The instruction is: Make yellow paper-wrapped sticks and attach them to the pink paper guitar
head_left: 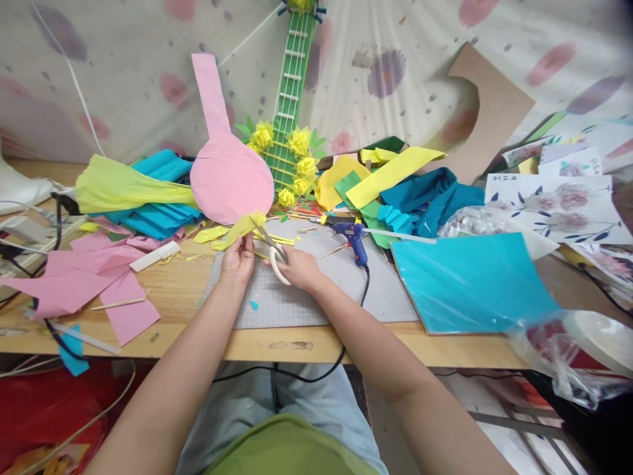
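Observation:
My left hand (238, 259) pinches a yellow paper strip (242, 227) above the grey cutting mat (316, 297). White-handled scissors (279, 264) are in my right hand (299, 267), their blades pointing up and left, at the strip's right end. More yellow paper pieces and thin yellow strips lie just behind my hands. Behind them leans a pink guitar-like paper shape (232, 178). To its right stands a green guitar-like piece (291, 99) with white strings and yellow paper flowers (302, 165).
A blue glue gun (353, 239) sits on the mat, its black cable running over the front edge. Turquoise sheets (475, 284) lie at the right, pink paper scraps (84, 270) at the left. Coloured paper is heaped at the back. A brown cardboard cutout (487, 105) leans behind.

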Available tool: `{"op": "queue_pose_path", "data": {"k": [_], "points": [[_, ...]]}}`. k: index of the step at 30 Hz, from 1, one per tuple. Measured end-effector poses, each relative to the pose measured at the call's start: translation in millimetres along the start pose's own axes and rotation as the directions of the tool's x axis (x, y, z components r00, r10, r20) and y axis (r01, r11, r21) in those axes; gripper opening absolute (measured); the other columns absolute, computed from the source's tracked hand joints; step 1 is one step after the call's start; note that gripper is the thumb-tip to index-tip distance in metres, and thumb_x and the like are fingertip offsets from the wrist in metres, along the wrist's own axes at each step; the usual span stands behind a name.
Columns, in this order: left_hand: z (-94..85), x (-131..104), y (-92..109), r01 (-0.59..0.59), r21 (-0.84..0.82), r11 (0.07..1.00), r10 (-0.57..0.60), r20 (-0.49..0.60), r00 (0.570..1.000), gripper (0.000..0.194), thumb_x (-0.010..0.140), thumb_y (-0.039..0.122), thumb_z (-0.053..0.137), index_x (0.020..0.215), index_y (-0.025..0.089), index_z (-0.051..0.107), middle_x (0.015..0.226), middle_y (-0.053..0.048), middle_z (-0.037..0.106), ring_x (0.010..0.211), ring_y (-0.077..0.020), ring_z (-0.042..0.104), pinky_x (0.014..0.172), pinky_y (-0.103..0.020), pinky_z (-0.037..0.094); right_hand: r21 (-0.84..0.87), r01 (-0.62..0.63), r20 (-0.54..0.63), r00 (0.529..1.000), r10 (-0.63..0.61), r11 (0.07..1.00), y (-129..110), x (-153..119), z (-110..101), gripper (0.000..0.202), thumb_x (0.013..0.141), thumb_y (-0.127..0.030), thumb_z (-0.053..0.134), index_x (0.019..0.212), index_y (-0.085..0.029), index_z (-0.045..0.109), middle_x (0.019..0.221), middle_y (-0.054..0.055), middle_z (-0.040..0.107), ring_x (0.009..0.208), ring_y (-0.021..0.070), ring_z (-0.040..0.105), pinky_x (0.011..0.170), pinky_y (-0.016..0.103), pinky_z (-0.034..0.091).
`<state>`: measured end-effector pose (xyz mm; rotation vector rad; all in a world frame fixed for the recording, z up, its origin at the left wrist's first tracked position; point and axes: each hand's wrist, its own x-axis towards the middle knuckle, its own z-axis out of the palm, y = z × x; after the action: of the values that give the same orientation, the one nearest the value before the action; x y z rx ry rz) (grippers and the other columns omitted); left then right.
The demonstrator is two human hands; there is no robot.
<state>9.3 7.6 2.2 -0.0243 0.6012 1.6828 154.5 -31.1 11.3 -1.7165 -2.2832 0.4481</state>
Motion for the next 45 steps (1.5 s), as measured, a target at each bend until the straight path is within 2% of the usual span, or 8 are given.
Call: {"op": "queue_pose_path", "data": {"k": [8,13,17,21,29,33,36,45], "points": [[0.2,-1.3,0.5,-0.004,-0.016,1.000,0.004,0.011,1.000,0.025,0.085,0.004,0.035,0.100,0.009,0.055,0.070,-0.004,0.065,0.068,-0.0070,0.063,0.068,-0.015,0.053,-0.030,-0.024,-0.033,0.999,0.023,0.999,-0.2,1.7,0.0,0.061,0.077,-0.070,0.025,0.098,-0.019,0.053,0.088,0.009,0.065,0.081,0.0212,0.060,0.066,0.027,0.037],[1.9,-1.2,2.9,-0.024,0.005,1.000,0.024,-0.008,1.000,0.022,0.084,0.003,0.037,0.092,0.009,0.057,0.067,-0.003,0.064,0.068,-0.0074,0.063,0.069,-0.016,0.053,0.038,-0.026,-0.035,0.999,0.028,0.999,7.6,2.9,-3.8,0.056,0.078,-0.067,0.029,0.094,-0.020,0.056,0.085,0.007,0.065,0.076,0.0179,0.058,0.061,0.024,0.034],[2.5,-1.7,4.8,-0.105,0.076,0.992,0.104,0.006,0.995,0.022,0.081,0.000,0.040,0.080,0.011,0.059,0.068,-0.002,0.065,0.069,-0.0068,0.063,0.073,-0.018,0.053,0.164,0.042,0.052,0.997,-0.051,0.986,25.9,2.3,-15.9,0.051,0.076,-0.064,0.036,0.091,-0.020,0.057,0.083,0.002,0.061,0.071,0.0135,0.053,0.058,0.021,0.033],[0.5,-3.8,4.7,-0.196,0.165,0.967,0.180,0.107,0.978,0.021,0.078,-0.002,0.045,0.072,0.013,0.058,0.066,0.000,0.064,0.065,-0.0063,0.062,0.075,-0.023,0.052,0.269,0.140,0.196,0.961,-0.197,0.953,48.0,-0.4,-37.1,0.048,0.075,-0.061,0.041,0.087,-0.018,0.056,0.077,-0.001,0.056,0.067,0.0106,0.048,0.058,0.020,0.033],[-3.6,-0.2,-0.3,-0.259,0.228,0.939,0.227,0.158,0.961,0.015,0.072,-0.001,0.052,0.066,0.013,0.054,0.062,0.002,0.062,0.060,-0.0062,0.061,0.077,-0.028,0.051,0.366,0.016,0.484,0.851,-0.205,0.931,72.4,-2.4,-63.8,0.050,0.071,-0.065,0.044,0.069,-0.015,0.047,0.056,-0.004,0.042,0.049,0.0070,0.040,0.047,0.020,0.031],[-3.3,-0.8,-4.9,-0.239,0.214,0.947,0.206,0.164,0.965,0.013,0.070,0.001,0.056,0.066,0.013,0.053,0.065,0.001,0.063,0.068,-0.0078,0.062,0.081,-0.028,0.050,0.464,0.013,0.471,0.843,-0.259,0.886,63.9,-1.1,-59.6,0.048,0.072,-0.064,0.044,0.073,-0.016,0.047,0.058,-0.004,0.043,0.051,0.0072,0.042,0.048,0.020,0.035],[-2.8,-3.3,-7.5,-0.254,0.241,0.936,0.217,0.170,0.961,0.013,0.069,0.001,0.057,0.066,0.013,0.052,0.065,0.001,0.062,0.065,-0.0073,0.062,0.079,-0.029,0.050,0.409,0.034,0.457,0.858,-0.237,0.912,58.5,-2.2,-58.6,0.046,0.072,-0.062,0.046,0.076,-0.016,0.049,0.062,-0.003,0.047,0.054,0.0076,0.045,0.050,0.019,0.035],[-3.4,-3.5,-7.7,-0.331,0.293,0.897,0.275,0.216,0.937,0.016,0.067,0.004,0.060,0.068,0.015,0.048,0.065,0.004,0.059,0.061,-0.0047,0.058,0.079,-0.031,0.050,0.393,0.005,0.531,0.815,-0.232,0.919,72.2,-3.2,-64.3,0.047,0.071,-0.063,0.044,0.070,-0.016,0.043,0.057,-0.005,0.040,0.048,0.0063,0.039,0.046,0.020,0.032]]}}
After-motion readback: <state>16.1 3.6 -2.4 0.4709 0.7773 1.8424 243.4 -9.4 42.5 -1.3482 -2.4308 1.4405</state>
